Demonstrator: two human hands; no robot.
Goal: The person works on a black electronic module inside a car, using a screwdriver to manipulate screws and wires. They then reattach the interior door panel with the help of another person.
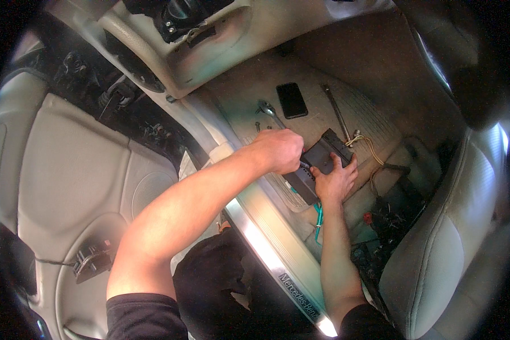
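Observation:
A black plastic box (323, 154), probably an electronic module, lies tilted over the car's beige floor. My right hand (335, 180) grips it from the near right, fingers spread over its top and edge. My left hand (283, 151) is closed in a fist at the box's left side. Something dark and narrow shows below that fist against the box; the rest is hidden in my fingers. Yellowish wires (369, 146) run beside the box's far right corner, and a teal cable (319, 222) hangs below its near end.
Beyond the box lie a ratchet wrench (271, 113), a black phone (292, 101) and a long metal bar tool (337, 110). Small bolts sit near the ratchet. The seat (450, 255) bounds the right, with loose wiring beneath. A metal door sill (266, 243) and open door panel (79, 164) are left.

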